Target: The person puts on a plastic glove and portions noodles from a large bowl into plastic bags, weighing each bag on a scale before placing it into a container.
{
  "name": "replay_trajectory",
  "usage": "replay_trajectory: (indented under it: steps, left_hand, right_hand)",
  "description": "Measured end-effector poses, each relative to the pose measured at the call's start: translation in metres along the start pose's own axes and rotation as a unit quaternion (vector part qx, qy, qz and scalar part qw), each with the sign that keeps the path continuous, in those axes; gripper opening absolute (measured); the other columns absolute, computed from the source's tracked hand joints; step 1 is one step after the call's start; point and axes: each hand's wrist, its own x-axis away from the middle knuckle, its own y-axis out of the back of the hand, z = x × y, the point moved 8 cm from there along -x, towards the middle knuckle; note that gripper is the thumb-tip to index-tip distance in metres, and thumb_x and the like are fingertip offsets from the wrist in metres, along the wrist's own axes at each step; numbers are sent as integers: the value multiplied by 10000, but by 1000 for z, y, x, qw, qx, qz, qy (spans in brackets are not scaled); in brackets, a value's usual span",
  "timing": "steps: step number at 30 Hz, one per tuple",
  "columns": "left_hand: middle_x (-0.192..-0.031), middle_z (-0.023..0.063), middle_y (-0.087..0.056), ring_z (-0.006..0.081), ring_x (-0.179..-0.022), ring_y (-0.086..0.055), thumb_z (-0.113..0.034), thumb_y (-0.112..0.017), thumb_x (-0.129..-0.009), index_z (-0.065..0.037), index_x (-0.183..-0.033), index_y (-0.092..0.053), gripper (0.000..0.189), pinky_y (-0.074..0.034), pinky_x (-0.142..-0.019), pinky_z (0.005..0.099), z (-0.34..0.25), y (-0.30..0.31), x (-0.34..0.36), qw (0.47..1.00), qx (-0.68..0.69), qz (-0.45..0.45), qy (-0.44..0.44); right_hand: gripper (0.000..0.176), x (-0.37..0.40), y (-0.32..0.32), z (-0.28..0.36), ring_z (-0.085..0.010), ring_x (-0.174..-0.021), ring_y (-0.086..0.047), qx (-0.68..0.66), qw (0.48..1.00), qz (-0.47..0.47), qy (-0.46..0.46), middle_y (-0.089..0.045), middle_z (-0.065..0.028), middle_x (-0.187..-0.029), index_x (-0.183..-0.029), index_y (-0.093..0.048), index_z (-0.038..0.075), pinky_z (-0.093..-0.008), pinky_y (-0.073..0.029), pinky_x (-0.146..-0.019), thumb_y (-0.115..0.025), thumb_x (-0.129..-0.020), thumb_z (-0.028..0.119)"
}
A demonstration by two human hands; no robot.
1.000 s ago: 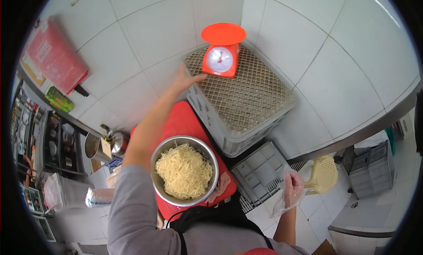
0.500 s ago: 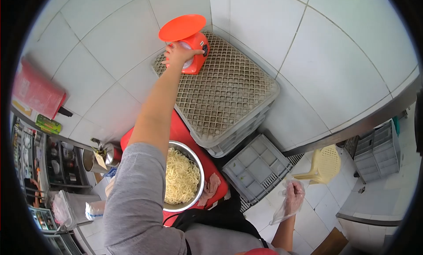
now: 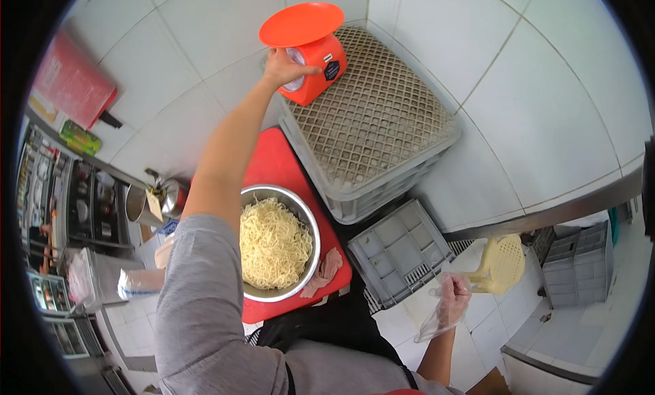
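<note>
My left hand (image 3: 286, 68) reaches far forward and grips the body of an orange kitchen scale (image 3: 317, 74), its thumb across the side near a dark label. The scale has a round dial, partly behind my fingers, and an orange pan (image 3: 301, 25) on top. It stands at the left edge of upturned grey plastic crates (image 3: 382, 115). Below my left arm, a steel bowl (image 3: 315, 241) full of yellow noodles (image 3: 274, 245) rests on a red surface (image 3: 269, 159). My right hand (image 3: 453, 298), in a clear loose plastic glove, hangs at the right with fingers curled closed.
A pinkish cloth (image 3: 324, 272) lies beside the bowl. A shallow grey crate (image 3: 399, 248) sits on the floor, near a yellow plastic stool (image 3: 501, 265). More grey crates (image 3: 580, 265) stand far right. Metal pots (image 3: 140, 205) and shelves are at left; tiled walls enclose the corner.
The view has shifted, showing more of the bowl and the red surface. The scale sits slightly turned, with more of its label showing. My left hand stays on it; my right stays low.
</note>
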Motion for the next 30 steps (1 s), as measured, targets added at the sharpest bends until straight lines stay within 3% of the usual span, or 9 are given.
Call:
replay_trajectory:
  steps: [3, 9, 10, 12, 16, 19, 25, 27, 30]
  left_hand:
    - [-1191, 161, -437, 274, -1147, -408, -218, -815, -540, -44, -1231, -357, 847, -367, -963, 383, -4, 48, 38, 983, 167, -6, -71]
    - [-1113, 115, -502, 197, -1009, -515, -194, -833, -527, -8, -1128, -425, 750, -452, -843, 332, 92, 154, 172, 933, 302, -108, 164]
    - [-1113, 115, -502, 197, -1009, -515, -194, -833, -527, -8, -1128, -425, 750, -452, -843, 332, 107, 170, 198, 933, 289, -119, 179]
    - [-1069, 95, -531, 186, -929, -543, -154, -824, -550, -2, -1062, -464, 645, -462, -803, 320, 118, 217, 251, 950, 231, -201, 62]
    - [-959, 95, -575, 190, -920, -539, -174, -840, -524, 15, -991, -534, 589, -452, -803, 314, 165, 267, 354, 945, 20, -274, 178]
    - [-1178, 187, -454, 277, -1096, -455, -377, -853, -436, 38, -1165, -413, 946, -372, -937, 369, 257, 272, 423, 881, -103, -338, 315]
    - [-1277, 236, -341, 359, -1191, -354, -533, -799, -413, -16, -1276, -326, 1112, -306, -994, 419, 305, 214, 464, 794, -204, -288, 496]
    - [-1271, 229, -346, 363, -1187, -354, -531, -796, -420, -34, -1275, -336, 1091, -309, -992, 419, 315, 193, 473, 795, -233, -297, 475]
    - [-1322, 244, -248, 401, -1243, -212, -513, -801, -425, -46, -1278, -332, 1079, -231, -1026, 459, 323, 151, 492, 795, -184, -270, 511]
  right_hand:
    - [114, -2, -4, -4, -115, -743, -495, 0, 999, 35, -6, -547, -49, -808, -802, -580, 0, -243, -404, -673, -573, -801, 114]
    - [130, -9, -38, 5, -53, -637, -408, 35, 996, 54, 59, -507, 13, -727, -776, -580, 9, -195, -326, -565, -582, -819, 131]
    - [115, -10, -50, 6, -63, -663, -428, 20, 996, 63, 64, -520, 6, -755, -796, -577, 7, -204, -348, -600, -578, -820, 119]
    - [94, -4, -73, 7, -85, -716, -468, -12, 994, 80, 71, -547, -8, -811, -835, -572, 2, -223, -391, -670, -570, -822, 95]
    - [57, 5, -124, 1, -106, -754, -487, -5, 983, 157, 95, -539, -31, -833, -833, -581, -2, -238, -406, -693, -564, -801, 42]
    - [52, 21, -158, 1, -120, -768, -495, 11, 972, 220, 85, -533, -48, -839, -827, -588, 1, -240, -405, -709, -561, -791, 25]
    - [45, 40, -189, -20, -159, -732, -516, 51, 958, 269, 84, -550, -74, -813, -810, -584, 1, -267, -415, -670, -575, -777, 29]
    - [57, 45, -201, -16, -200, -704, -527, 151, 906, 332, 216, -560, -96, -769, -815, -584, 8, -289, -421, -669, -584, -771, 43]
    - [72, 25, -190, -41, -231, -691, -532, 160, 903, 342, 204, -566, -110, -750, -824, -596, 25, -315, -424, -646, -596, -763, 63]
